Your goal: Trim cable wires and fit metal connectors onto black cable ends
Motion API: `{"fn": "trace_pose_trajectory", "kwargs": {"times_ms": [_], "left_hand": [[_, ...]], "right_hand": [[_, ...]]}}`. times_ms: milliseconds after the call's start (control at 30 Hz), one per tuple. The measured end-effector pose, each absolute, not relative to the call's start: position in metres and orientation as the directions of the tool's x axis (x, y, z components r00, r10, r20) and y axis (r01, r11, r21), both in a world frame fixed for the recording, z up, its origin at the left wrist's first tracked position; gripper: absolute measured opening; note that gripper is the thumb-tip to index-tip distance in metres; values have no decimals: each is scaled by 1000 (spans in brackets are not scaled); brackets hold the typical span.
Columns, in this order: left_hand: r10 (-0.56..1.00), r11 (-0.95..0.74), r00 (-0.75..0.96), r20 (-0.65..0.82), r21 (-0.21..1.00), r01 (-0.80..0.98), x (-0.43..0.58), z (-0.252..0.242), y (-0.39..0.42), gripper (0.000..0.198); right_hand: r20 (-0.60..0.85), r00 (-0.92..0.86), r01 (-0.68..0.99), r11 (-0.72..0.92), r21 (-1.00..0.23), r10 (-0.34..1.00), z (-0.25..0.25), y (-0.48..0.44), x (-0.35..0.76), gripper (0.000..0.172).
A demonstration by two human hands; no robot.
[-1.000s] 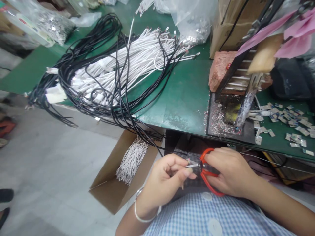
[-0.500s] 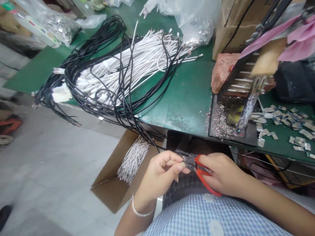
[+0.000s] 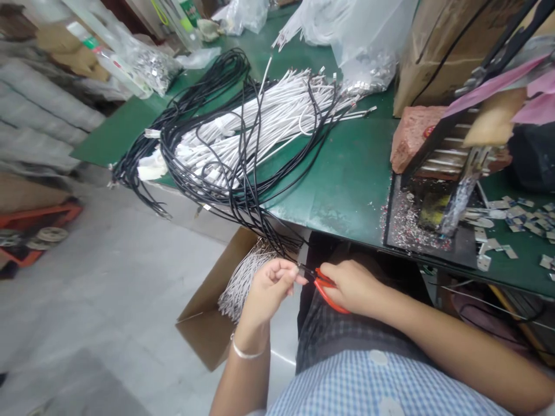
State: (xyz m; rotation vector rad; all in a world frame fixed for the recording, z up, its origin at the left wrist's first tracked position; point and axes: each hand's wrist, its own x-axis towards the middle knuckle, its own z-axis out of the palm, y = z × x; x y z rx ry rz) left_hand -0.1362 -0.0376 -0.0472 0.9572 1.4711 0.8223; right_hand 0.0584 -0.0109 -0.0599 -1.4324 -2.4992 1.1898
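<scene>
Right hand (image 3: 353, 284) grips red-handled scissors (image 3: 328, 298) — near the green table's edge (image 3: 347, 230).

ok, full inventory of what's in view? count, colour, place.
Workbench: 1, green, ahead
White cables: many, white, piled on bench
Black cables: many, black, over the white pile, hanging past the edge
Cardboard box: 1, brown, below bench
White wires: many, white, in that box
Brick: 1, reddish, bench right
Carton: at least 1, brown, behind brick
Metal pieces: many, silver, far right
Plastic bag: at least 1, clear, bench back
Orange tray: 1, orange, floor left
Scissors: 1, red handles, in right hand
Left hand: 1, bare, fingertips pinched beside the blades
Right hand: 1, bare, on scissors
Blurred small clutter left out.
</scene>
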Motion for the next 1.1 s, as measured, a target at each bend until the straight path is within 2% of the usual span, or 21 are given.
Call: {"fn": "trace_pose_trajectory", "kwargs": {"times_ms": [167, 300, 500, 633, 733, 867, 967, 1100], "left_hand": [[893, 449, -48, -448, 876, 175, -148, -46, -44, 31], [902, 420, 15, -432, 883, 209, -144, -49, -44, 30], [916, 325, 146, -374, 904, 277, -128, -56, -48, 31], [916, 261, 177, -359, 870, 418, -120, -62, -45, 30], [907, 230, 150, -394, 761, 606, -115, -78, -34, 23], [850, 204, 98, -518, 494, 845, -104, -112, -12, 19], [782, 139, 98, -615, 325, 935, -93, -135, 2, 28], [727, 39, 110, -678, 200, 979, -84, -147, 11, 32]], "right_hand": [[-313, -602, 681, 267, -682, 735, -75, -17, 45, 20], [-269, -582, 636, 223, -739, 768, -85, -24, 53, 23], [-186, -477, 544, 122, -830, 859, -82, -39, 96, 37], [-176, -390, 509, 53, -859, 904, -80, -57, 132, 40], [-203, -346, 493, -7, -870, 916, -83, -69, 150, 40], [-236, -290, 485, -70, -872, 927, -89, -77, 158, 39], [-242, -261, 490, -87, -867, 935, -94, -79, 158, 38], [-238, -244, 506, -86, -859, 940, -101, -81, 159, 37]]}}
